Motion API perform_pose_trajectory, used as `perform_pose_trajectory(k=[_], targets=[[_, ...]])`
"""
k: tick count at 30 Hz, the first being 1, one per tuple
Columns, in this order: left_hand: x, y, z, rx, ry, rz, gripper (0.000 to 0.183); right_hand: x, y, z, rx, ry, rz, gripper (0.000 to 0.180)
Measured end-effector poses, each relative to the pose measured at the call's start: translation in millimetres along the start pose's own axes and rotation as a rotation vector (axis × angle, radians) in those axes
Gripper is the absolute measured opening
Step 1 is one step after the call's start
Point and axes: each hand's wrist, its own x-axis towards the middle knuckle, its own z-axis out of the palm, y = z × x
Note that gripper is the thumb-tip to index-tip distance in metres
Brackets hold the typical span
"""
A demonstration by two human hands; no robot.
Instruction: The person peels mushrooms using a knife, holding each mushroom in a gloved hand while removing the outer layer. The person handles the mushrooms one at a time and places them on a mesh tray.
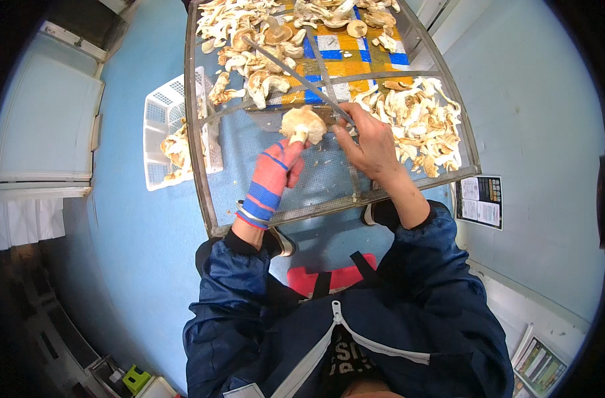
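My left hand (277, 169), in a pink knit glove with blue stripes, pinches a pale mushroom (303, 124) by its stem, cap pointing away from me. My bare right hand (369, 142) grips the near end of a long, thin grey blade (295, 74) that slants up and to the left. Both hands are over a framed mesh screen (262, 169). Close behind the held mushroom is a dark brown piece (327, 115), partly hidden. A heap of mushroom pieces (412, 119) lies right of my right hand, and more mushrooms (255, 59) spread across the far left.
A white plastic basket (155, 134) with mushroom pieces stands on the blue floor (128, 224), partly beneath the screen's left edge. An orange, blue and white checked sheet (332, 47) shows at the far side. Near my legs is a red object (305, 278). A pale wall (536, 124) rises on the right.
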Motion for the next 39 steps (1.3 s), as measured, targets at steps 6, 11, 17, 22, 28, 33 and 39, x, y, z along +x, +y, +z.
perform_pose_trajectory(k=[6,11,17,22,28,33,39], targets=[[2.0,7.8,-13.1,0.248,0.153,-0.053,0.038,-10.7,6.1,18.3,-0.268,-0.063,-0.275,0.018],[2.5,3.5,-16.3,0.332,0.132,0.023,0.037,-12.9,5.0,22.9,-0.308,-0.065,-0.265,0.015],[-1.5,4.9,-15.6,0.25,0.145,0.0,0.04,-13.6,9.0,25.0,-0.325,-0.087,-0.22,0.011],[-6.8,6.0,-25.2,0.21,0.138,0.058,0.038,-11.9,35.7,21.4,-0.445,-0.07,-0.172,0.005],[-11.6,13.6,-41.1,0.08,0.06,0.175,0.031,-7.6,63.8,-5.1,-0.309,-0.176,0.253,0.013],[-8.1,4.7,-30.7,0.322,0.062,0.287,0.033,-2.3,16.1,-0.8,0.791,-0.292,0.43,0.019],[-4.9,-3.5,-16.8,0.223,0.065,0.256,0.026,-3.7,-11.2,-3.6,0.246,-0.236,0.142,0.029]])
